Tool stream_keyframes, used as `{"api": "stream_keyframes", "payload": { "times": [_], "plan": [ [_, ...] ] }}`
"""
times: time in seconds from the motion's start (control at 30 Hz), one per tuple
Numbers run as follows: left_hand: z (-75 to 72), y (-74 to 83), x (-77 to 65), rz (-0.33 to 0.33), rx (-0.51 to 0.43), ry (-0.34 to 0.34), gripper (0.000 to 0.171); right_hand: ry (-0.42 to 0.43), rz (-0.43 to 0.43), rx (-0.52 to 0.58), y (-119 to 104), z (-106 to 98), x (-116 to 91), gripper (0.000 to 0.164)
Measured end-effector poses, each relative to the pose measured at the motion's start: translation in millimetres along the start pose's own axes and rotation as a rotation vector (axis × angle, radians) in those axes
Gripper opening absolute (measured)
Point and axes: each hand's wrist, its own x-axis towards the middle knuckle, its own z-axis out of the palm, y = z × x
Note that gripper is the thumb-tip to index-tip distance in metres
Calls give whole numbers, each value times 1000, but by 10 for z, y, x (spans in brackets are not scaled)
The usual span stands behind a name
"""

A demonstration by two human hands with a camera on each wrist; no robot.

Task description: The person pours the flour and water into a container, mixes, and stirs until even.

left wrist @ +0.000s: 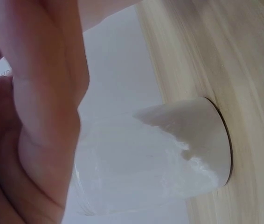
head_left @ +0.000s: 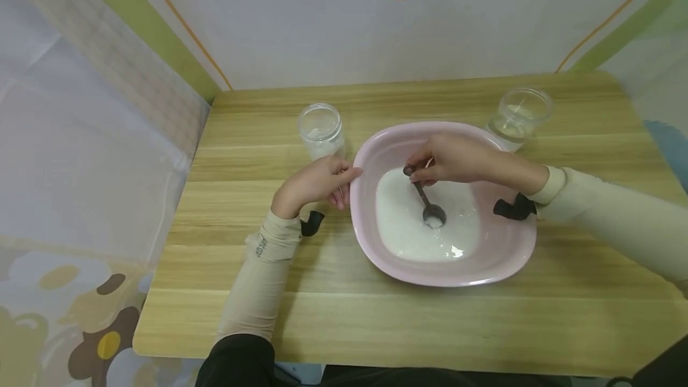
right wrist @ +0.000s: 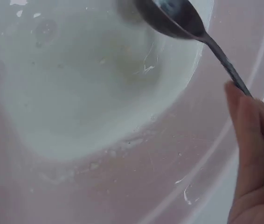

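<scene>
A pink basin (head_left: 505, 243) holds white liquid (head_left: 398, 220) in the head view. My right hand (head_left: 457, 160) is over the basin and pinches a dark metal spoon (head_left: 421, 194) near the end of its handle. The spoon's bowl is low over the liquid, with a little white stuff in it; in the right wrist view the spoon (right wrist: 220, 58) shows above the liquid's surface. My left hand (head_left: 317, 184) grips the basin's left rim, thumb on top and the other fingers outside it. Close behind that hand stands a clear jar (head_left: 321, 124) partly filled with white powder (left wrist: 192, 140).
A second clear jar (head_left: 518, 115) with clear liquid in it stands behind the basin's right end. All stand on a wooden table (head_left: 226, 243), with a white patterned curtain (head_left: 301, 28) along its back. Black straps (head_left: 516, 206) hang from the wrists.
</scene>
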Motion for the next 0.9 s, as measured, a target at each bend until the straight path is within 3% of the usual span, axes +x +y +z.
{"api": "stream_keyframes", "payload": {
  "times": [0.07,0.17,0.27,0.4,0.5,0.7,0.9],
  "plan": [
    [1,-3,0,0,-6,0,36,-44,-51,-110,16,6,-15,6],
    [-6,1,-3,5,-7,4,36,-38,-96,-257,21,11,-38,8],
    [-17,-1,-6,10,-3,8,36,33,-114,-333,20,19,-35,9],
    [-20,-5,-4,9,0,11,36,202,-113,-374,30,39,4,11],
    [-12,-4,0,-1,-5,8,36,290,-93,-326,40,58,38,14],
    [2,0,16,-9,-1,10,36,347,-64,-112,28,93,89,5],
    [-2,9,12,0,4,10,36,247,49,110,-26,115,83,12]
  ]
}}
